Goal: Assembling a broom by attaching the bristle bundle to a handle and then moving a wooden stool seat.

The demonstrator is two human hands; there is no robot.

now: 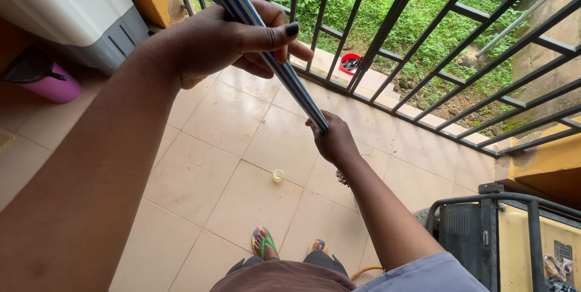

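Left hand (233, 41) and right hand (333, 141) grip striped pole (284, 71), slanting upper-left to lower-right

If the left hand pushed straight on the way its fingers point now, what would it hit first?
Probably the black railing. The left hand grips the striped handle with fingers aimed toward the bars; nothing shows between, though depth is hard to judge.

A possible label at the near right

The yellow machine (514, 237) in the near right corner carries a small, pale grey, upright rectangular plate (564, 251) on its side, just right of a black frame bar. It is too small to tell whether it is a label.
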